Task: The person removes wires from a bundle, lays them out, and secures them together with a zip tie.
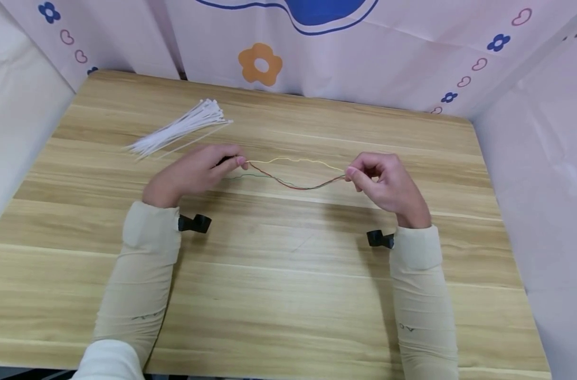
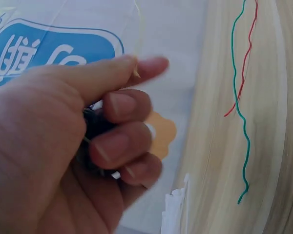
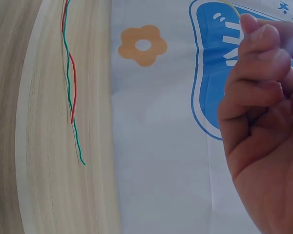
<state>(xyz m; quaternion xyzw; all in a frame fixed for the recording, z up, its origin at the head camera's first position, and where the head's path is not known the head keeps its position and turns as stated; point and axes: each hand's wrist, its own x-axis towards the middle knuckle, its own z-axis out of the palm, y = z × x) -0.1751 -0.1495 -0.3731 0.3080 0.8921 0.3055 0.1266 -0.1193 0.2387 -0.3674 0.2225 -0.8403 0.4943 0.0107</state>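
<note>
My left hand (image 1: 198,168) pinches one end of a thin yellow wire (image 1: 300,159) between thumb and index finger. Its other fingers curl around a dark object (image 2: 95,134), mostly hidden in the palm. My right hand (image 1: 388,182) pinches the yellow wire's other end, so it spans the gap between the hands. Below it, a red wire (image 1: 281,182) and a green wire (image 1: 243,176) sag together across the wood. In the left wrist view the green wire (image 2: 247,146) reaches past the red wire's (image 2: 249,44) tip. Both also show beside the right hand (image 3: 268,107).
A bundle of white cable ties (image 1: 183,126) lies at the back left of the wooden table (image 1: 278,316), one tie slightly apart. A printed curtain (image 1: 364,63) hangs behind the table's back edge. Black camera mounts (image 1: 195,224) stick out from both sleeves.
</note>
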